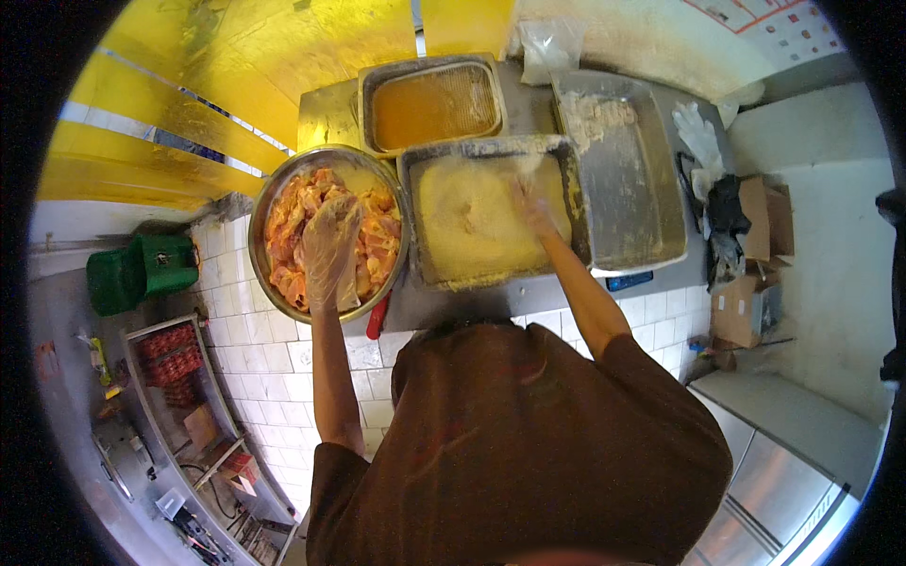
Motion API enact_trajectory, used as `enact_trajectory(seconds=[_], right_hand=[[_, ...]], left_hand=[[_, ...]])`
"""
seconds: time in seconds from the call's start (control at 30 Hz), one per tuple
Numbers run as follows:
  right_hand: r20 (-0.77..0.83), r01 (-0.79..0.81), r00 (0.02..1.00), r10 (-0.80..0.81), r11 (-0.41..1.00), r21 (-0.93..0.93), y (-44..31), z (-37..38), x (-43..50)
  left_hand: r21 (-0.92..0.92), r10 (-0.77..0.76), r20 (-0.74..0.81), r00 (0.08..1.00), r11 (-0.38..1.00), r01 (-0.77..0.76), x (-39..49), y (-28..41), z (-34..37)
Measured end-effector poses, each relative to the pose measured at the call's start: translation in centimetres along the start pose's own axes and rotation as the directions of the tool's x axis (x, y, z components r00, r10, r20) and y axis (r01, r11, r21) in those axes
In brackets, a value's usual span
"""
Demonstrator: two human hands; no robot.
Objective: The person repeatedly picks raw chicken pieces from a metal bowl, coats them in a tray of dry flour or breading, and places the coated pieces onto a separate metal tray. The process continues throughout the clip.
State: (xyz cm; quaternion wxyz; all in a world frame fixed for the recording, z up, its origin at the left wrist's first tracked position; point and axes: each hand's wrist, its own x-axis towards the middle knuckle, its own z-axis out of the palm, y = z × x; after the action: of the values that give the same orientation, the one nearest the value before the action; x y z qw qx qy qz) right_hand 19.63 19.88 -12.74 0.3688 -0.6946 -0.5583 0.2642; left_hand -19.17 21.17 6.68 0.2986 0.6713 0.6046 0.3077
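Observation:
In a clear plastic glove, my left hand (333, 237) reaches into a round metal bowl (256, 244) and rests against raw, marinated chicken pieces (382, 244). The glove and meat hide its fingertips, so a grip cannot be made out. My right hand (534, 212) is over the right side of a deep rectangular metal pan (582, 244), at the pale yellow flour-like powder (453, 240) in it. Motion blurs this hand, and whether its fingers hold anything is unclear. The powder has a small hollow near its middle. Bowl and pan stand side by side.
Behind the pan sits a tray (364, 106) with orange-brown liquid and a mesh basket. A larger metal tray (630, 205) with floury clumps stands right. A red handle (378, 318) juts past the table edge. Plastic gloves (697, 134) and a blue phone-like object (630, 281) lie right.

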Motion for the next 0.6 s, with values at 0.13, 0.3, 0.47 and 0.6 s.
enact_trajectory(seconds=[0.13, 0.3, 0.47, 0.6], right_hand=[[0.081, -0.112, 0.989, 0.125, 0.982, -0.153, -1.7, 0.6, -0.6], [-0.056, -0.09, 0.995, 0.077, 0.955, -0.283, -4.3, 3.5, -1.5], [-0.243, -0.194, 0.966, 0.084, 0.858, -0.475, -7.2, 7.7, -0.6], [-0.285, -0.231, 0.955, 0.086, 0.818, -0.527, -8.6, 8.6, -0.3]], left_hand=[[-0.153, -0.068, -0.01, 0.998, 0.986, 0.065, 0.0, -3.1, -0.7], [-0.033, 0.051, -0.024, 0.998, 0.998, -0.052, 0.8, -5.9, -1.4], [-0.066, 0.009, -0.022, 1.0, 0.998, -0.01, 1.1, -6.7, -1.9], [-0.065, -0.012, -0.013, 1.0, 0.998, 0.011, 1.8, -6.9, -2.7]])
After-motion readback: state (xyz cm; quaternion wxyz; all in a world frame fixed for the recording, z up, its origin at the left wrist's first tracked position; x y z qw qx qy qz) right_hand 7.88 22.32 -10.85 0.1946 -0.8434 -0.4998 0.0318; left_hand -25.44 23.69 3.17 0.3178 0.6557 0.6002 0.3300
